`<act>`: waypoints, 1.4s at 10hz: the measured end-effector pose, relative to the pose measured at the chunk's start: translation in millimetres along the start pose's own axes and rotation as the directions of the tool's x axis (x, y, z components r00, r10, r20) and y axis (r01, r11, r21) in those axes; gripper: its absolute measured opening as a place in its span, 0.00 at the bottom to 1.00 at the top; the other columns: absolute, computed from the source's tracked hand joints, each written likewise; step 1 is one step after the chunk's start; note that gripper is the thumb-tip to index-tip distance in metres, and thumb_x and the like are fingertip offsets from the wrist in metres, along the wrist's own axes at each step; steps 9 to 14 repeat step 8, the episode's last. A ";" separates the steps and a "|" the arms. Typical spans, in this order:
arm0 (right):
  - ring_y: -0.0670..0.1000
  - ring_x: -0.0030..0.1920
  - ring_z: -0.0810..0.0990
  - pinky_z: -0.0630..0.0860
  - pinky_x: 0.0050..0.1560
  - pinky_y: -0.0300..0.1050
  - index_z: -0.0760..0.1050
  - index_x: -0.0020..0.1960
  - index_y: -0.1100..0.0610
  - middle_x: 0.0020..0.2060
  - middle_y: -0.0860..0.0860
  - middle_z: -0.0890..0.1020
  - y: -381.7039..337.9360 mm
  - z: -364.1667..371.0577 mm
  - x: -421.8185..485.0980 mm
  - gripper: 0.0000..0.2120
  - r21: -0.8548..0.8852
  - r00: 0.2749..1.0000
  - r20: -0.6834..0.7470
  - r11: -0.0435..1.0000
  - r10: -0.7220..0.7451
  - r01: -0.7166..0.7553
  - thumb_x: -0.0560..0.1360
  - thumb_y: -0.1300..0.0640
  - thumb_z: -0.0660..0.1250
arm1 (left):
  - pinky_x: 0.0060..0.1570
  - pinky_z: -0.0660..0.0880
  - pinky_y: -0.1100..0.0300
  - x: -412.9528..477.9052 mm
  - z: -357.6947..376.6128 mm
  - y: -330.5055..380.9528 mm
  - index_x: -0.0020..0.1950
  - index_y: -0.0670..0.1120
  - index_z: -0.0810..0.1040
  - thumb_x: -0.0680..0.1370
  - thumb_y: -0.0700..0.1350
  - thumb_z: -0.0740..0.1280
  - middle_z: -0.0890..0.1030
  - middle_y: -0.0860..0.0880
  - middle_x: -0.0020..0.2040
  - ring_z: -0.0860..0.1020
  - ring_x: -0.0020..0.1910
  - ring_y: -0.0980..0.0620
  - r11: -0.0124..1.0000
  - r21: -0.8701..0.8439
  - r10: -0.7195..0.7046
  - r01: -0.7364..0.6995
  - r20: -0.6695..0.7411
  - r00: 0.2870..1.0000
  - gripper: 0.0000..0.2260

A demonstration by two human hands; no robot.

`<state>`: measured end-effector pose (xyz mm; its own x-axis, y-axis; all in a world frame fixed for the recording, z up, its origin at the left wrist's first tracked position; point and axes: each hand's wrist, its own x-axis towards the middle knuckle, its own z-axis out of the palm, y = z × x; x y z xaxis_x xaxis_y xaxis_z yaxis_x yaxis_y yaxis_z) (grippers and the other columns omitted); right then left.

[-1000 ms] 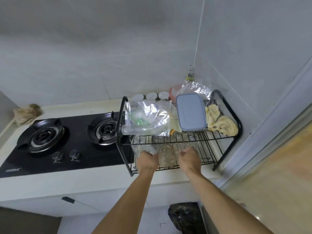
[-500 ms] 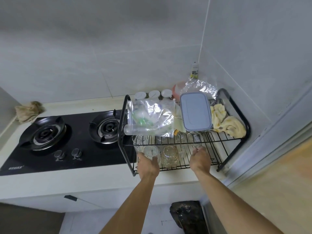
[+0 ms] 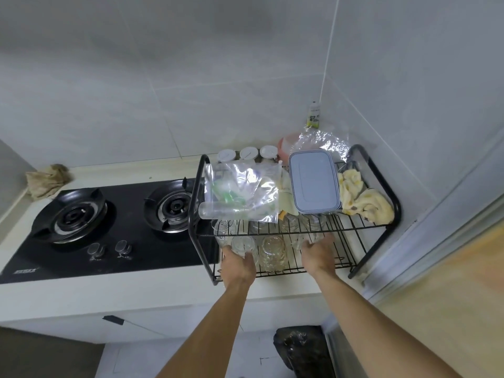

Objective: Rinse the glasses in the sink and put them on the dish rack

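Observation:
A black two-tier wire dish rack (image 3: pixel 354 263) stands on the white counter right of the stove. Several clear glasses sit on its lower shelf, one patterned glass (image 3: pixel 272 252) between my hands. My left hand (image 3: pixel 237 266) reaches into the lower shelf at the left and grips a clear glass (image 3: pixel 242 245). My right hand (image 3: pixel 317 255) is further in at the right, fingers closed around another clear glass (image 3: pixel 313 237) that the upper shelf partly hides. No sink is in view.
The rack's upper shelf holds a clear plastic bag (image 3: pixel 242 192), a grey lidded box (image 3: pixel 313 181) and a yellow cloth (image 3: pixel 365 200). A black gas stove (image 3: pixel 109 227) lies to the left. A black bin bag (image 3: pixel 302 350) sits on the floor below.
Both hands have pushed deeper under the upper shelf. The right hand moved right and onto a glass. The left hand's glass now shows above its fingers.

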<state>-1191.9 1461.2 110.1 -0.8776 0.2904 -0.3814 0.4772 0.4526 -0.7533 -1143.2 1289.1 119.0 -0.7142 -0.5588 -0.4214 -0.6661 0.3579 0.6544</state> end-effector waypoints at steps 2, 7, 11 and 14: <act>0.63 0.65 0.78 0.77 0.58 0.55 0.54 0.76 0.56 0.76 0.58 0.68 1.8 -9.8 -18.2 0.26 -0.035 0.994 0.079 0.996 -0.077 0.080 0.83 0.52 0.62 | 0.49 0.75 0.51 -16.5 -9.6 4.7 0.79 0.39 0.58 0.85 0.45 0.63 0.80 0.39 0.62 0.79 0.52 0.41 0.996 0.066 0.053 -0.055 0.040 0.998 0.26; 0.55 0.55 0.80 0.77 0.53 0.47 0.73 0.62 0.56 0.57 0.54 0.81 24.1 -41.2 -45.7 0.11 -0.359 0.936 0.250 0.874 -0.248 0.328 0.84 0.53 0.58 | 0.69 0.72 0.53 -43.9 -33.4 -36.6 0.77 0.46 0.71 0.85 0.51 0.61 0.76 0.45 0.73 0.76 0.70 0.44 0.924 0.259 0.273 -0.281 0.066 0.960 0.20; 0.52 0.54 0.80 0.79 0.54 0.48 0.75 0.59 0.54 0.56 0.51 0.82 22.4 -44.6 -59.9 0.10 -0.427 0.900 0.301 0.799 -0.316 0.423 0.83 0.53 0.58 | 0.68 0.72 0.51 -42.9 -48.5 -39.6 0.76 0.47 0.72 0.85 0.52 0.60 0.77 0.46 0.71 0.75 0.69 0.44 0.853 0.382 0.354 -0.357 0.080 0.932 0.20; 0.52 0.54 0.80 0.79 0.54 0.48 0.75 0.59 0.54 0.56 0.51 0.82 22.4 -44.6 -59.9 0.10 -0.427 0.900 0.301 0.799 -0.316 0.423 0.83 0.53 0.58 | 0.68 0.72 0.51 -42.9 -48.5 -39.6 0.76 0.47 0.72 0.85 0.52 0.60 0.77 0.46 0.71 0.75 0.69 0.44 0.853 0.382 0.354 -0.357 0.080 0.932 0.20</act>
